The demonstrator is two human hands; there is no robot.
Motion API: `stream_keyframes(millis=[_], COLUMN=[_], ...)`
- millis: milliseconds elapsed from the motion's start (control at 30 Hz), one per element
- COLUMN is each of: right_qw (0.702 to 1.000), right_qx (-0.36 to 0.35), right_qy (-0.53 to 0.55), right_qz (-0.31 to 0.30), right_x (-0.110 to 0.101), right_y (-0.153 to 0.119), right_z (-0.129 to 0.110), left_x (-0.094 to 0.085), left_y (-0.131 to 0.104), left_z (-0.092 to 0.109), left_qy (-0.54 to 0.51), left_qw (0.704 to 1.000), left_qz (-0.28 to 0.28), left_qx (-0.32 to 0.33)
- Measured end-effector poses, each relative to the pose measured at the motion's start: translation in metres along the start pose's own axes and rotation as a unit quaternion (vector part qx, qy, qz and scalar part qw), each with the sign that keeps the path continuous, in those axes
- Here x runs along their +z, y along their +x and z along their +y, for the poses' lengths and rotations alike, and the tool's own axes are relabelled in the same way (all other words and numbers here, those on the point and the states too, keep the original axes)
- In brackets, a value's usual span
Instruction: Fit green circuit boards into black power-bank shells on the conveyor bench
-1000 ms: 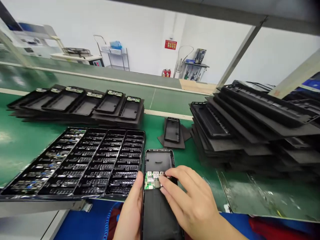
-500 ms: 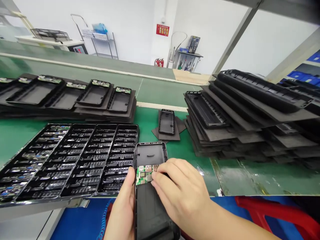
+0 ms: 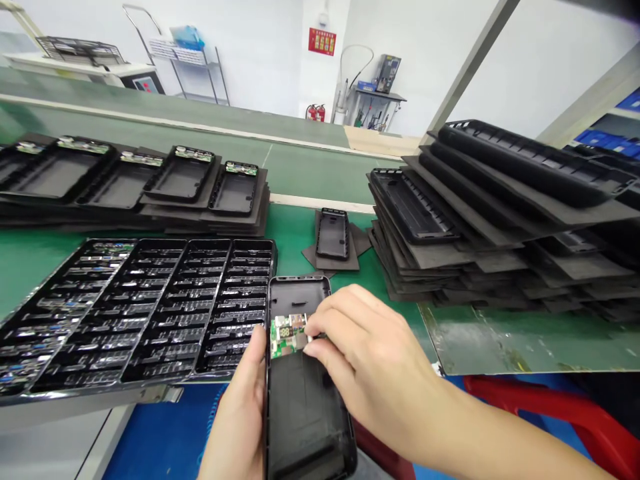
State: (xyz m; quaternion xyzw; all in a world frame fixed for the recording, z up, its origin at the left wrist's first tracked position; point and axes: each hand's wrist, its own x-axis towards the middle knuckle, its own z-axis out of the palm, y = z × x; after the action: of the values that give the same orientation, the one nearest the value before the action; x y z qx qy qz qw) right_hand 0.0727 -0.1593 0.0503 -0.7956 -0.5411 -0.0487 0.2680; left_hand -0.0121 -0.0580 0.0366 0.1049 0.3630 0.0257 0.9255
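My left hand [image 3: 241,407] is wrapped round the left side of a black plastic power bank case [image 3: 305,420], held open side up with its far end raised over the bench edge. Across the case's inside, below the far end, lies a green circuit board [image 3: 285,343] with metal ports and a small two-digit display. My right hand [image 3: 380,357] pinches the board's right end between thumb and fingertips. Something small and pale shows at the fingertips; the board's right end is partly hidden by them.
To the left lies a black compartment tray [image 3: 160,307] with several boards in its left column. Behind it, cases with boards [image 3: 183,177] rest on dark sheets. One case [image 3: 333,233] lies mid-bench. Tall stacks of cases and sheets [image 3: 480,227] stand right; a red stool [image 3: 545,400] is below.
My right thumb and fingertips have shifted slightly on the board's right end, with the thumb a little lower. The view has tilted slightly, and the case stays in my left hand.
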Motion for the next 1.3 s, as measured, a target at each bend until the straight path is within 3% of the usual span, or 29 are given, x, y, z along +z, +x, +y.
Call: stream_keyframes(millis=[133,333,600,800,1100,1300], right_qw=[0.997,0.989,0.988,0.991,0.992,0.994], right_qx=[-0.023,-0.042,-0.054,-0.01,-0.033,-0.019], right_qy=[-0.066,-0.137,-0.138,-0.114,-0.111,-0.094], right_qz=[-0.017,-0.023,-0.029,-0.062,-0.044,-0.052], right_x=[-0.01,-0.01,-0.012,-0.016,-0.016,-0.018], right_y=[0.012,0.026,0.033,0.04,0.037,0.035], right_z=[0.002,0.007,0.007,0.007,0.007,0.006], left_x=[-0.006,-0.024,-0.029,-0.03,-0.033,-0.033], left_y=[-0.005,-0.006,-0.006,-0.005,-0.005,-0.005], left_z=[-0.002,-0.004,-0.006,-0.004,-0.002,-0.002], left_qy=[0.036,0.082,0.072,0.056,0.12,0.132], left_qw=[0.999,0.992,0.992,0.988,0.988,0.985], left_qz=[-0.007,0.014,0.007,-0.03,0.003,-0.028], left_qx=[-0.01,-0.092,-0.108,-0.142,-0.095,-0.103])
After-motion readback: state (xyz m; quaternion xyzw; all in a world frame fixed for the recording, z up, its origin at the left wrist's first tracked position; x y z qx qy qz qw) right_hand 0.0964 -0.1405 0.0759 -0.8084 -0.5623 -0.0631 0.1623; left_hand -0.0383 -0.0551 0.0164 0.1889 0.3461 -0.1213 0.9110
